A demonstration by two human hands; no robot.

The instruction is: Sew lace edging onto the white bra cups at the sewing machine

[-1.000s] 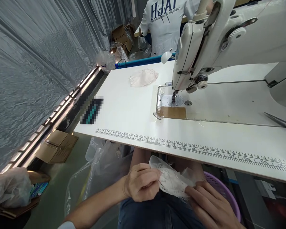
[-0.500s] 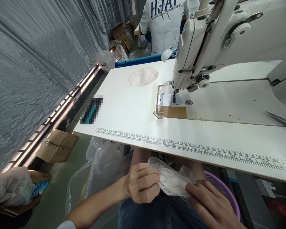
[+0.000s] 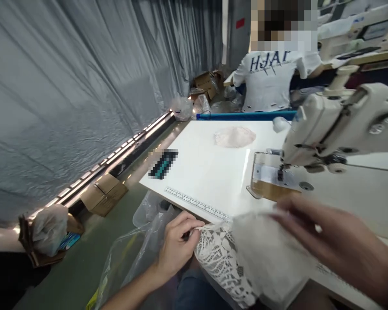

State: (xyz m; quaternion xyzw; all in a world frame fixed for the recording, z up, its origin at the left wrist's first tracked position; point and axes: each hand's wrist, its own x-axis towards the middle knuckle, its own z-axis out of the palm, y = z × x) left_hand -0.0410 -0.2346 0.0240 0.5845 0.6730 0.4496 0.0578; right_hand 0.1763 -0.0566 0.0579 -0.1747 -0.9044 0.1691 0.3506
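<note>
White lace fabric [image 3: 220, 260] with a sheer, plain layer [image 3: 271, 254] hangs between my two hands at the front edge of the sewing table [image 3: 207, 172]. My left hand [image 3: 181, 241] pinches the lace at its upper left corner. Blurred by motion, my right hand [image 3: 330, 232] grips the top edge of the sheer layer with thumb and fingers. Beyond my right hand stands the sewing machine [image 3: 336, 133], its needle area [image 3: 280, 174] over the metal plate. A pale, thin fabric piece [image 3: 235, 137] lies flat toward the back of the table.
A printed ruler [image 3: 197, 204] runs along the table's front edge. A pixelated dark object [image 3: 164, 164] lies at the left. Clear plastic [image 3: 126, 258] hangs below. Cardboard boxes [image 3: 103, 194] stand on the floor. A person in a white shirt [image 3: 267, 82] sits ahead.
Both hands have risen from my lap to the table edge, spreading the fabric wider so the lace shows. My view has tilted up and turned left.
</note>
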